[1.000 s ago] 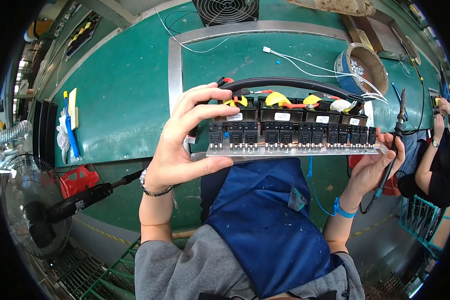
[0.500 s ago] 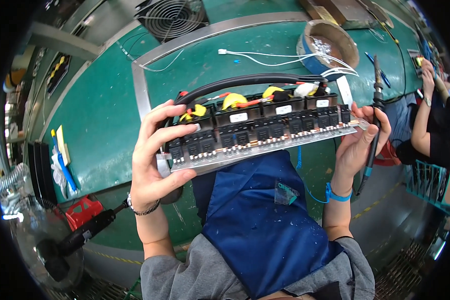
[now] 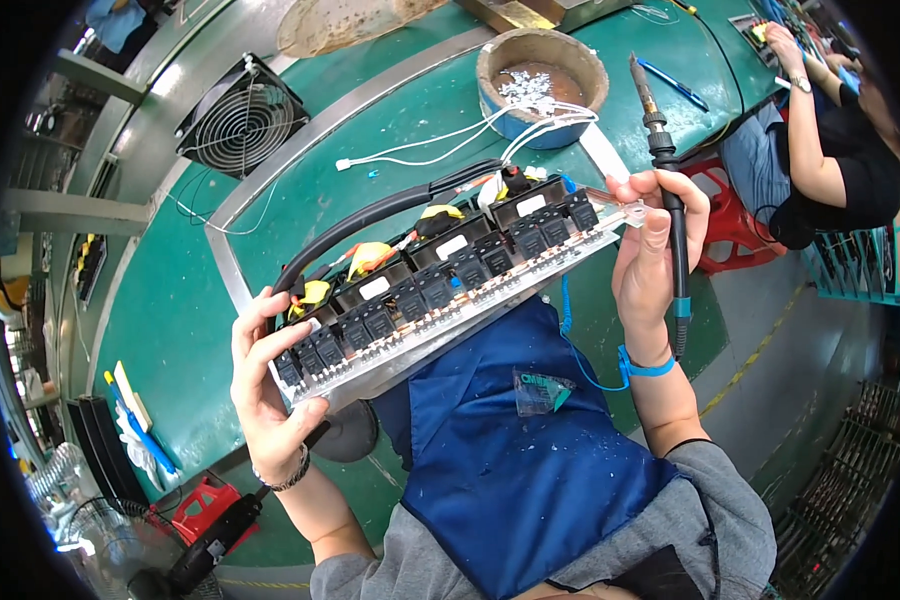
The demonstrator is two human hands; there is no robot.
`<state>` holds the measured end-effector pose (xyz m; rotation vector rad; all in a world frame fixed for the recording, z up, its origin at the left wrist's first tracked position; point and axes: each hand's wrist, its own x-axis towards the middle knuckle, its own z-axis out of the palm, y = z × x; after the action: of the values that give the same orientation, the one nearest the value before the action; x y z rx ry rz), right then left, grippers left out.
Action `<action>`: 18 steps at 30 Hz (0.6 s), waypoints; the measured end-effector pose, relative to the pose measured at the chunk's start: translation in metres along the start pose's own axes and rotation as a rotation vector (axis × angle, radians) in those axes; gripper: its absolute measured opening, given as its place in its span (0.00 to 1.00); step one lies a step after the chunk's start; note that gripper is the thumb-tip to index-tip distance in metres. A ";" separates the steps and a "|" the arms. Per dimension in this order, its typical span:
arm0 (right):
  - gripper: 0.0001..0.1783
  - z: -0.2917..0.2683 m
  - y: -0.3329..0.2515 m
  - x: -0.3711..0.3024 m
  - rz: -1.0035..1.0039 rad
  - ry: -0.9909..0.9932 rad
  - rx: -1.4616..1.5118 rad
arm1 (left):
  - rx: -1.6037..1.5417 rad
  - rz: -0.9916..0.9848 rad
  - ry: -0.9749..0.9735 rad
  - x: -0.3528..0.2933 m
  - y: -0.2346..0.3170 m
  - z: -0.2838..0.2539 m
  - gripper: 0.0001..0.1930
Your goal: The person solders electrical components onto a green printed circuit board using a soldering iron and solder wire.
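Bright even light, soft shadows; fisheye bend, rim maybe blurred.

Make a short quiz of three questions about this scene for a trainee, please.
1. True or false: the right hand holds both the board and the soldering iron.
2. Which hand grips the board's lower end?
3. The bowl stands: A) on the green bench, B) on the board, C) on the fan.

Key: 1 true. 2 the left hand. 3 A.
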<state>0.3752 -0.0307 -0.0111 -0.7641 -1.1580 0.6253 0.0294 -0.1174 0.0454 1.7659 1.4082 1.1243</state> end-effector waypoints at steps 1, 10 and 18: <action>0.23 -0.001 0.000 0.000 0.008 -0.005 0.008 | 0.001 0.005 -0.006 0.000 0.001 0.000 0.32; 0.25 0.003 0.004 0.001 0.044 -0.004 0.044 | 0.107 0.086 -0.041 0.034 0.037 -0.026 0.37; 0.24 0.001 0.009 -0.002 0.014 0.024 0.115 | 0.351 0.154 -0.738 0.134 0.070 0.008 0.26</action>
<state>0.3732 -0.0268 -0.0191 -0.6804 -1.0859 0.6874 0.0780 -0.0053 0.1342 2.2399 1.0488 0.2136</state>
